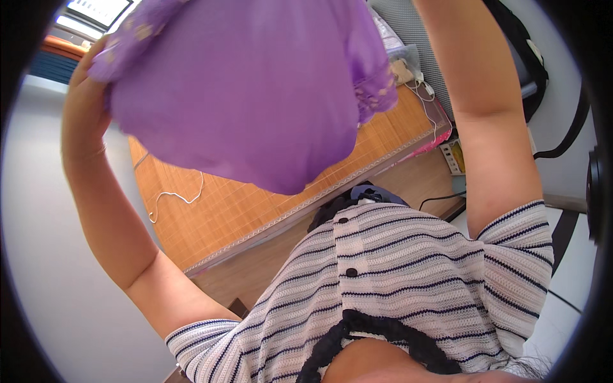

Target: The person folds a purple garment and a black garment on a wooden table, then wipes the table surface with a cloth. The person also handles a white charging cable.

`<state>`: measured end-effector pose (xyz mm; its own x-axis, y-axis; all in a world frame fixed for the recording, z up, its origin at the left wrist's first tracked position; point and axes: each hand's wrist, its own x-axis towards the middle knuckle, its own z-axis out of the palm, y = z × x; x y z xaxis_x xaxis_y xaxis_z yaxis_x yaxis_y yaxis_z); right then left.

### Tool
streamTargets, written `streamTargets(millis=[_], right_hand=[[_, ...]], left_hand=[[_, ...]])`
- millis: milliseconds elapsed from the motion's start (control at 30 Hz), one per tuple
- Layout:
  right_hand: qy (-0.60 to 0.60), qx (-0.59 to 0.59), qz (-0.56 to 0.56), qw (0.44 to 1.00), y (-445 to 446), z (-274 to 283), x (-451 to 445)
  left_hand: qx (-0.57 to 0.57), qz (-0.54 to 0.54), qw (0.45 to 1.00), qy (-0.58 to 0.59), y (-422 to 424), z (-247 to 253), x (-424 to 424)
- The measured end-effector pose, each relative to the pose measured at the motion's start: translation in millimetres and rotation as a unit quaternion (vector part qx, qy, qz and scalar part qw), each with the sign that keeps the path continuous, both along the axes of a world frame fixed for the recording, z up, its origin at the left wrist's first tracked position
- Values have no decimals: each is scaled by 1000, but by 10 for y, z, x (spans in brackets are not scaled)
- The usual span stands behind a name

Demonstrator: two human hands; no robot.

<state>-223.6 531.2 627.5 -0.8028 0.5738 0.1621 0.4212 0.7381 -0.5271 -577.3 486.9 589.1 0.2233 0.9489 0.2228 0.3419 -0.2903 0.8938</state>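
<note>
A purple satin-like garment [239, 95] hangs spread out in front of me, its upper part cut off by the top of the view. My left hand [88, 98] grips its left side, where a trim [139, 33] with pale flower shapes runs along. A sleeve or cuff-like part [376, 91] with similar trim dangles at the right. The garment's lower edge is raised above a bed with a woven bamboo mat [230, 220]. My right forearm reaches up past the top edge, so my right hand is out of view.
A white cord [184, 196] lies on the mat. At the bed's right end are a clear plastic bag [407, 55], white cables [426, 91] and a grey ribbed cushion-like surface [433, 57]. A black bag [536, 72] and power strip [452, 158] sit at right. A wall [62, 215] borders the left.
</note>
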Motion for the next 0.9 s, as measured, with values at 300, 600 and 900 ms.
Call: streamTargets(millis=[300,600,900], right_hand=[[-120,392,-218,886,2339,-1143,-542],[350,-22,-161,922,1073,-361,-252],[158,-210,85,961,1160,-2525,184]], left_hand=[[44,151,987,35,1937,-648,-138],[227,225,946,57,1210,-41,210],[241,-7,944,226,402,-1931,440]])
